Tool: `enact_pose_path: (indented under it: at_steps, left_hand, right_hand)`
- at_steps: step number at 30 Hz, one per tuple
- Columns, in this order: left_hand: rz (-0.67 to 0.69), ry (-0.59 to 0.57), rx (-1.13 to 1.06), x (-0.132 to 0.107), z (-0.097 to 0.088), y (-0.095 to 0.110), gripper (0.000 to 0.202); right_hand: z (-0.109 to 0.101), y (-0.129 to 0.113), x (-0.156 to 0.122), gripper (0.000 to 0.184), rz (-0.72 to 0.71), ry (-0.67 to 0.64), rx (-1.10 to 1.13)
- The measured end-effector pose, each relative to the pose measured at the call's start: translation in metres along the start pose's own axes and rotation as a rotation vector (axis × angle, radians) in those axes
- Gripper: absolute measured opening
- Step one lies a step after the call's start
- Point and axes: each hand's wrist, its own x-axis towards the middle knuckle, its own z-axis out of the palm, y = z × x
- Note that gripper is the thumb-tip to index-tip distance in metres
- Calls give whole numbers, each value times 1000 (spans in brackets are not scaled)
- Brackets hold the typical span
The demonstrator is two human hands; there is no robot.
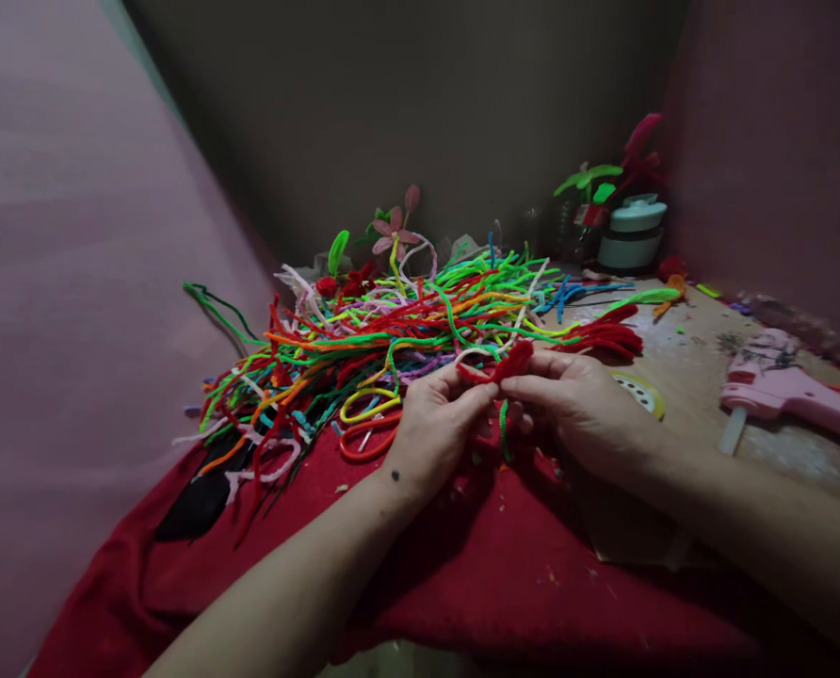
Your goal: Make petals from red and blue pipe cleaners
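Red pipe-cleaner piece (511,361): short, fuzzy, bent. Held in the air between 2 hands, just above the near edge of the pile and over the red cloth (462,565).

Left hand (434,424): thumb and forefinger pressed together, pinching the left end of the piece; the other fingers are curled under.

Right hand (582,405): fingertips closed on the right end of the piece, knuckles up. The 2 hands meet at the fingertips.

Green strand (503,424): 1 thin length, hanging down between the hands. Whether it joins the red piece cannot be told.

Pile of pipe cleaners (392,330): loose tangle in red, green, orange, yellow, pink, white and blue, lying beyond the hands and spreading to the left over the cloth.

Orange loop (367,443) and yellow loop (367,405): 2 closed loops at the near edge of the pile, just left of the left hand.

Red petal bunch (607,337): several folded red loops, lying on the table (688,358) just beyond the right hand.

Pink glue gun (780,386): on its side at the right, well apart from the hands.

White-lidded jar (632,235): far right corner, green and pink shapes behind it.

Pink flower (395,226): upright behind the pile.
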Motion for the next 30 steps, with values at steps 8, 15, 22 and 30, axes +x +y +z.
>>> enact_pose_path:
  at_steps: [8,15,22,30]
  left_hand:
    - [-33,-72,-89,1,-4,2,12]
    - [16,-71,-37,1,-5,3,12]
    - [116,19,121,2,-4,1,13]
    - [80,-13,104,1,-4,5,12]
  right_hand:
    - [-2,6,3,18,1,-4,62]
    - [-4,7,6,16,19,27,26]
    - [-3,4,3,22,81,50,-82]
    - [-5,4,3,20,83,28,-80]
